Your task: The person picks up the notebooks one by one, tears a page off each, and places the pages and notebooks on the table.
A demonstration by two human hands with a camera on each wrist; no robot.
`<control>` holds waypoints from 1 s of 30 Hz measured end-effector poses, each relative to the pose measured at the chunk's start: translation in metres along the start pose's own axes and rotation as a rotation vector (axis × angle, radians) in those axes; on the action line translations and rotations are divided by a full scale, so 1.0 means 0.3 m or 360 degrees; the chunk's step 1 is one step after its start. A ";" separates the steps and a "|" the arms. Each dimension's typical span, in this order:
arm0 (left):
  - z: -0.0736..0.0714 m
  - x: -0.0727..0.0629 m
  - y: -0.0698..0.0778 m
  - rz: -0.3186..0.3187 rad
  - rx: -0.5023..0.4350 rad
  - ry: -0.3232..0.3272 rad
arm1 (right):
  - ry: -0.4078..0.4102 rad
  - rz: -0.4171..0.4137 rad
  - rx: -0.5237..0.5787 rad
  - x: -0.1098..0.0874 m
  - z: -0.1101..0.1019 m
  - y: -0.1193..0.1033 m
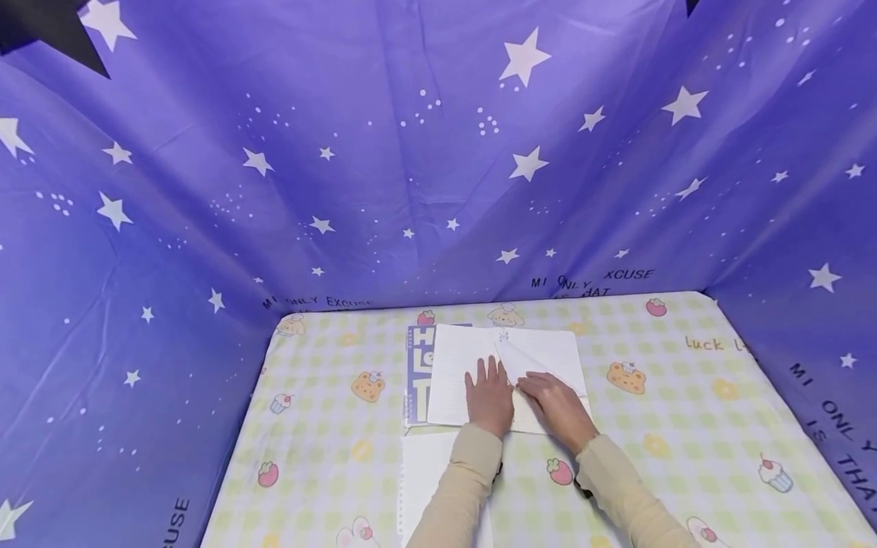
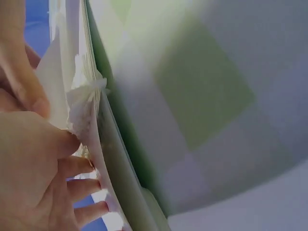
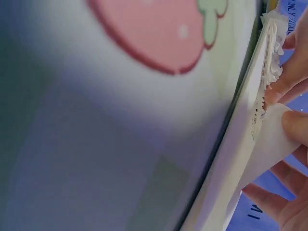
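An open notebook [image 1: 452, 380] with white lined pages lies near the back of the table. My left hand [image 1: 489, 399] presses on its left page beside the spine, fingers fairly straight and spread. A loosened page [image 3: 269, 142] is pinched between thumb and fingers of my right hand [image 1: 558, 407]; it lifts at a slant, leaving a diagonal edge across the right side. Ragged torn paper [image 2: 84, 103] sticks up along the spine, close to the left thumb. How far the page is torn is hidden by the hands.
A purple cover with large white letters [image 1: 416, 373] shows at the notebook's left. A loose sheet with a perforated edge [image 1: 428, 472] lies nearer me, partly under the left forearm. The checkered tablecloth [image 1: 315, 457] meets a purple star-printed curtain [image 1: 384, 190] behind and at the sides.
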State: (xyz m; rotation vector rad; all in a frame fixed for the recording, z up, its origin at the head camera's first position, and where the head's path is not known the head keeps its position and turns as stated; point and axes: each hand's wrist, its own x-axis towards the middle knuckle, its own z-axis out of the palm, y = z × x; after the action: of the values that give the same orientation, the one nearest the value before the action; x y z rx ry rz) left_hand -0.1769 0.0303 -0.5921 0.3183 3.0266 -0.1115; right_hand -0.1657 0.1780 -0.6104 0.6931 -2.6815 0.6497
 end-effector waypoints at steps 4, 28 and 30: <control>0.015 0.019 -0.007 -0.0028 0.0069 -0.0017 | 0.0018 0.0031 0.0008 0.003 -0.007 -0.011; 0.057 0.048 -0.024 -0.0008 -0.0148 0.0073 | 0.0160 0.0087 0.0065 -0.068 -0.064 -0.052; 0.057 0.043 -0.026 -0.0011 -0.0184 0.0070 | 0.0194 0.0075 0.0078 -0.077 -0.072 -0.057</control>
State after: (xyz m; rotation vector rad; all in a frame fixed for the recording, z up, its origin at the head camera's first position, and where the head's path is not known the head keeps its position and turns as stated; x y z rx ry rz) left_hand -0.1897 0.0239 -0.6099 0.3040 3.0616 0.0712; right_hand -0.1340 0.1841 -0.5947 0.5845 -2.5843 0.7475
